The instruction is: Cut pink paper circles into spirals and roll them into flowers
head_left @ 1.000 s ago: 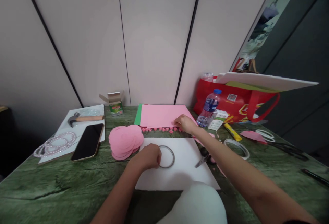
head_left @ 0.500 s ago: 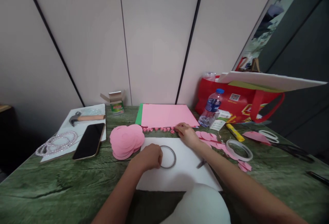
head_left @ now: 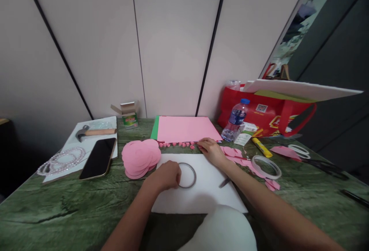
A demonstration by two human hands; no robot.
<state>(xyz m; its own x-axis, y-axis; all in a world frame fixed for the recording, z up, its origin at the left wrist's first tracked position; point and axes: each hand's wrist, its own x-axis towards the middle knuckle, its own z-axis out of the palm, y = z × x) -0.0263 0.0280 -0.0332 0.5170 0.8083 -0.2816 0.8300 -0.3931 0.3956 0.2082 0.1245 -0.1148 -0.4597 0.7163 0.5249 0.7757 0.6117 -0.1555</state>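
Note:
My left hand [head_left: 168, 175] is closed at the left side of a thin grey ring [head_left: 195, 180], which lies on a white sheet of paper [head_left: 198, 201]. Its fingertips are partly hidden, but they seem to pinch the ring's edge. Beyond the sheet, my right hand [head_left: 211, 152] reaches to the right end of a row of small rolled pink paper pieces [head_left: 180, 144]. The fingers are together and pressed down on one small pink piece. A dark, slim object [head_left: 224, 183] lies on the sheet, partly under my right forearm.
Pink paper rounds [head_left: 141, 158] are piled at left, near a phone [head_left: 98, 158], hammer [head_left: 99, 132] and bead strings [head_left: 62, 160]. Pink sheets [head_left: 187, 128] lie behind. Rightward are a water bottle [head_left: 236, 120], red bag [head_left: 268, 108], glue stick [head_left: 261, 147], tape roll [head_left: 266, 167] and scissors [head_left: 323, 166].
My right fingertips have shifted slightly right, away from the rest of the row. My left hand stays at the ring. The whole view has drifted a little.

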